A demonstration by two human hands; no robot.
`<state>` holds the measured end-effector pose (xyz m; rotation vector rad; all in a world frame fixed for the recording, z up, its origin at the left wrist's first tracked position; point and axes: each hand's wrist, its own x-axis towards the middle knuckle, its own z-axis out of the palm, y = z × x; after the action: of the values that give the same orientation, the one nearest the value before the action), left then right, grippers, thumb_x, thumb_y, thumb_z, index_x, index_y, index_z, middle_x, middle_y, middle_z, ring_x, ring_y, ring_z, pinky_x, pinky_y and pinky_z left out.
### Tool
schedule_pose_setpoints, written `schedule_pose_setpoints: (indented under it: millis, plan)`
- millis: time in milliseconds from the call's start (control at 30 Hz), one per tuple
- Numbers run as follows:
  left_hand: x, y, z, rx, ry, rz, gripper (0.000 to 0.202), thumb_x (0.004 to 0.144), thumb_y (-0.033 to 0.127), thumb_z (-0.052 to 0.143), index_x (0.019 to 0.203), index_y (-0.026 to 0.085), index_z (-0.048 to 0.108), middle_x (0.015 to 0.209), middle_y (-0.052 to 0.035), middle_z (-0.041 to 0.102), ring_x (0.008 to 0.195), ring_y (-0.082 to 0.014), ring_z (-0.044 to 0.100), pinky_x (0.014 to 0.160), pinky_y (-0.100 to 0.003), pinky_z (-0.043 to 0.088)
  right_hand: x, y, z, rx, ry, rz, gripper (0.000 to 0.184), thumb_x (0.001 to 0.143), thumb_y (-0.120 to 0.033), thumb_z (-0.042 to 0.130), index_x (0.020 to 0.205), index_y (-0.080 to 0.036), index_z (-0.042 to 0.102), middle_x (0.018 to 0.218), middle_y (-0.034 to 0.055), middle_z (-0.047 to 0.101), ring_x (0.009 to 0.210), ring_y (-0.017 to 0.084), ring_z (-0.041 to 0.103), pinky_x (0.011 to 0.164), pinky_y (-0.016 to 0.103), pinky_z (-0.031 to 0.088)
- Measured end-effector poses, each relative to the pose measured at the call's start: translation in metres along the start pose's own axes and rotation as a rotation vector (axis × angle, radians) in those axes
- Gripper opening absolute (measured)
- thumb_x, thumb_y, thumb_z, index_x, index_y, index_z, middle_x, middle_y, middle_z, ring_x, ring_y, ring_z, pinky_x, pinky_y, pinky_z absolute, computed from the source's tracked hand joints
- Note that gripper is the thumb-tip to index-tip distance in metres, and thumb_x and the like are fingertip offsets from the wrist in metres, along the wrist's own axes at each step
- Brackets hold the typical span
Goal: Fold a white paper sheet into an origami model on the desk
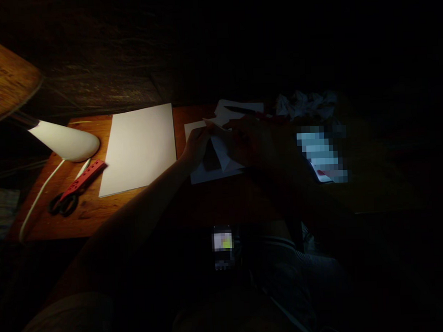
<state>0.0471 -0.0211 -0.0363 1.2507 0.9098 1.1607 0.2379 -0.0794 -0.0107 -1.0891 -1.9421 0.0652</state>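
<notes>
Nearest us, our left forearm (132, 220) stretches toward the folded white paper (221, 158), which our left hand (197, 147) grasps along its left side. Our right hand (251, 140) sits over its right side, too dark to read the grip. Left of the paper lies a blank sheet (137, 149); right of it, a pixelated phone (321, 153).

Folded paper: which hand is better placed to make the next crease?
Probably the right hand: it lies over the folded paper, though shadow hides its fingers, while the left hand is occupied pinching the paper's edge.
</notes>
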Motion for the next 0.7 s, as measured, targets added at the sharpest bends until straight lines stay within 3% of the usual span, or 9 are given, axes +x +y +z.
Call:
schedule_pose_setpoints:
  millis: [200, 433, 700]
  plan:
    - [0.004, -0.007, -0.003, 0.020, 0.029, -0.001, 0.022, 0.087, 0.039, 0.070, 0.076, 0.020, 0.065, 0.072, -0.0040, 0.066, 0.069, -0.0176, 0.063, 0.066, -0.031, 0.052, -0.001, 0.002, 0.002, -0.019, 0.004, 0.003, 0.028, 0.106, -0.034, 0.052, 0.119, -0.022, 0.073, 0.105, 0.0088, 0.073, 0.094, 0.022, 0.068, 0.082, 0.036, 0.056]
    - [0.003, -0.006, -0.004, 0.039, 0.018, -0.011, 0.019, 0.089, 0.034, 0.064, 0.077, 0.020, 0.066, 0.076, -0.0045, 0.072, 0.078, -0.0205, 0.070, 0.071, -0.031, 0.056, 0.000, -0.003, -0.009, -0.028, -0.051, -0.028, 0.029, 0.097, -0.022, 0.060, 0.121, -0.021, 0.075, 0.108, 0.0094, 0.073, 0.096, 0.023, 0.069, 0.082, 0.038, 0.058]
    - [0.005, -0.009, -0.005, 0.034, -0.014, -0.003, 0.026, 0.087, 0.044, 0.068, 0.078, 0.021, 0.063, 0.071, -0.0037, 0.066, 0.074, -0.0209, 0.067, 0.068, -0.032, 0.052, 0.000, -0.001, -0.007, 0.000, -0.075, -0.026, 0.028, 0.100, -0.023, 0.062, 0.125, -0.022, 0.074, 0.108, 0.0081, 0.074, 0.096, 0.022, 0.069, 0.081, 0.036, 0.058]
